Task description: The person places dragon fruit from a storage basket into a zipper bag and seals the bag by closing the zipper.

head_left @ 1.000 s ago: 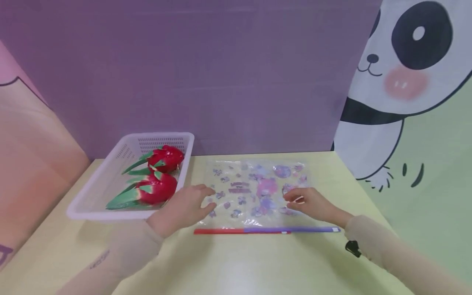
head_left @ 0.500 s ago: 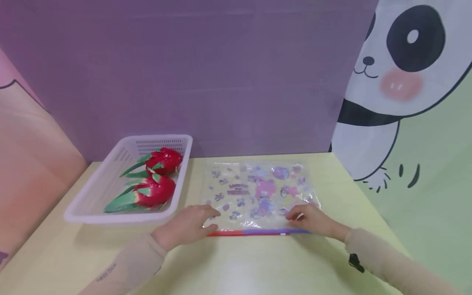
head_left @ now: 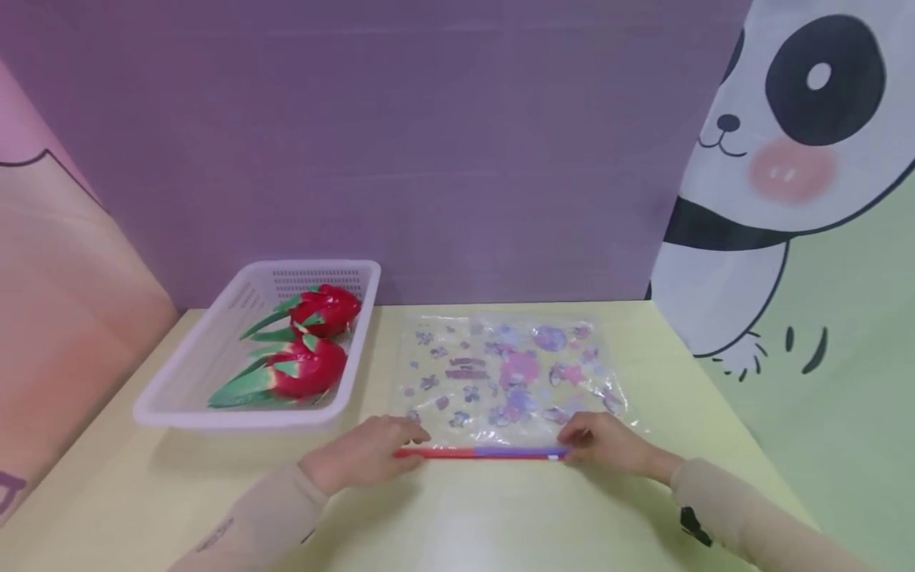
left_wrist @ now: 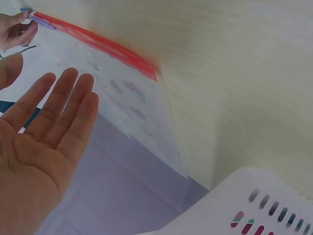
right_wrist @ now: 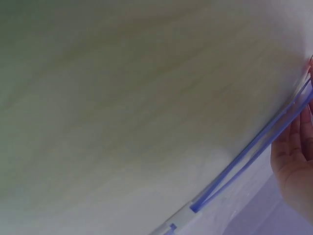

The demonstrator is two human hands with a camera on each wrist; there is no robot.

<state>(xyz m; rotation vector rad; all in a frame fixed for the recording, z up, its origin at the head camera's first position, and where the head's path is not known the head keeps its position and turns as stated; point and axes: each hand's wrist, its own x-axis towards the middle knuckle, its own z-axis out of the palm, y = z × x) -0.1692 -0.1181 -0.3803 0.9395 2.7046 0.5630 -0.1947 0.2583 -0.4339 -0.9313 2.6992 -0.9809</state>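
Two clear printed zip bags overlap flat on the table: a red-edged zip bag (head_left: 453, 367) on the left and a blue-edged zip bag (head_left: 520, 369) on the right. My left hand (head_left: 368, 449) is at the left end of the red zip strip. In the left wrist view its fingers (left_wrist: 71, 115) look straight and spread, with nothing gripped. My right hand (head_left: 608, 443) pinches the blue strip (right_wrist: 274, 134) with curled fingers, near the red strip's white slider (head_left: 554, 457). In the right wrist view the hand is partly cut off by the frame.
A white plastic basket (head_left: 189, 365) stands on the left of the table (head_left: 486, 516). Inside it lie two red dragon fruits, one nearer (head_left: 309, 369) and one farther (head_left: 325, 310), both with green scales. A purple backdrop (head_left: 443, 159) rises behind the table.
Both hands have come down toward me, from over the bags to their zip edges. The right hand's fingers have closed on the blue strip. The basket has stayed put.
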